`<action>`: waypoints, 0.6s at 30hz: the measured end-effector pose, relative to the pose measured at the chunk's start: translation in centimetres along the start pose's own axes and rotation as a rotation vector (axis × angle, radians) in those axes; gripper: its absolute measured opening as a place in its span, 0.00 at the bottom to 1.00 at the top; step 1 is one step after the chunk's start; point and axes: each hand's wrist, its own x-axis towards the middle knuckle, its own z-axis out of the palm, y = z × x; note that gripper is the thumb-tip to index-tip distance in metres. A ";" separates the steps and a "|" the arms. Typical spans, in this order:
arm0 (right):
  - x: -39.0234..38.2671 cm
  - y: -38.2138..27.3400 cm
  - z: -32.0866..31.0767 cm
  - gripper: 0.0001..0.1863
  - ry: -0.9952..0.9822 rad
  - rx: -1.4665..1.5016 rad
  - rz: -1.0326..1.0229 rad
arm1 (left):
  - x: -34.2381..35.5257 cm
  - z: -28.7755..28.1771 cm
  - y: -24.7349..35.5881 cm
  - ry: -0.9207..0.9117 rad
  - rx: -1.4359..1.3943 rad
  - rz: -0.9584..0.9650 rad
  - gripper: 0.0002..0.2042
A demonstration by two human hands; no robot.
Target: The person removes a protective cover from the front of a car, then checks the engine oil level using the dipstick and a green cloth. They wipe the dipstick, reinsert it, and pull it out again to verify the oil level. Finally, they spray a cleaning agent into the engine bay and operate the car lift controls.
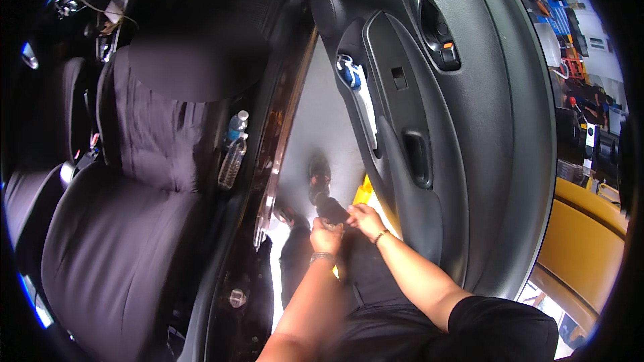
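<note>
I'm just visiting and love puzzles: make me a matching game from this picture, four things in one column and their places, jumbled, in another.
Things
1. Dark item
2. Two plastic bottles
3. Blue-and-white object
4. Large yellow-orange panel

Places
A. In a recess of the black car door
B. Held by the left hand and right hand
C. Beyond the door, at the picture's far right
D. Beside the dark seat, on the doorway side

Pairs: 1-B, 2-D, 3-A, 4-C

A curved yellow panel (570,255) and multicoloured equipment (558,17) stand beyond an open black plastic car door (500,134) in an apparent vehicle workshop.
</note>
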 end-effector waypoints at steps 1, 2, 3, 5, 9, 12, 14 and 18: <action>-1.2 0.2 -1.0 0.15 0.076 -0.044 0.008 | -0.5 -0.5 -0.4 -0.041 0.067 0.022 0.21; -2.7 1.0 -2.1 0.14 0.154 -0.091 0.016 | -0.8 -0.9 -1.4 -0.085 0.087 0.010 0.20; -3.3 4.2 -4.6 0.14 0.154 -0.230 -0.044 | -0.9 -1.1 -2.7 -0.138 0.103 0.008 0.20; -6.4 7.3 -5.6 0.15 0.194 -0.540 -0.056 | 0.1 0.1 -7.9 -0.113 0.172 0.035 0.18; -18.0 15.8 -9.0 0.20 0.321 -0.302 0.164 | -0.5 -1.4 -12.4 -0.197 0.291 0.009 0.08; -23.2 26.7 -15.6 0.26 0.481 0.290 0.293 | -2.7 -4.3 -11.7 -0.363 0.266 0.102 0.09; -27.4 26.9 -19.1 0.35 0.645 0.686 0.252 | -1.6 -1.7 -15.2 -0.345 0.535 0.363 0.09; -30.8 20.6 -27.6 0.46 0.754 0.972 -0.178 | -2.8 -0.8 -16.6 -0.585 0.867 0.475 0.12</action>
